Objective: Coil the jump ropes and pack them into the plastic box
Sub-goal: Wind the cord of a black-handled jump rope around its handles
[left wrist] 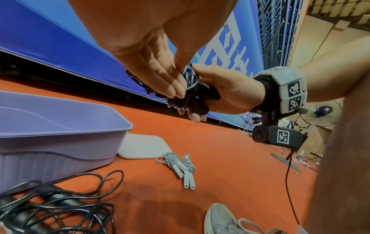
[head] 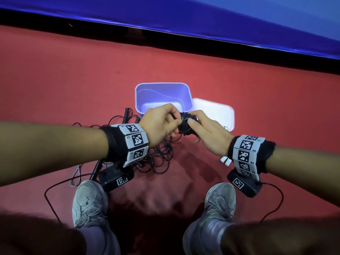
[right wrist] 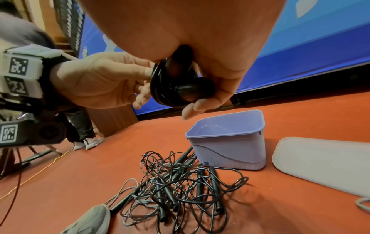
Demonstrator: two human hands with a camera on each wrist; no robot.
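Both hands hold a coiled black jump rope (head: 184, 124) in the air, just in front of the purple plastic box (head: 161, 84). My right hand (head: 194, 127) grips the bundle and its black handles (right wrist: 190, 90). My left hand (head: 174, 124) pinches the cord (left wrist: 188, 85) wound round the bundle between thumb and fingers. Nothing shows inside the box (right wrist: 226, 147). A tangle of loose black jump ropes (head: 158, 157) lies on the red floor under my left wrist. A coiled grey jump rope with white handles (left wrist: 181, 164) lies near the lid.
The white lid (head: 214, 113) lies flat to the right of the box. My grey shoes (head: 88, 201) stand on the red floor on either side. A blue padded wall (head: 184, 17) runs behind. Thin cables (head: 49, 199) trail from the wrist cameras.
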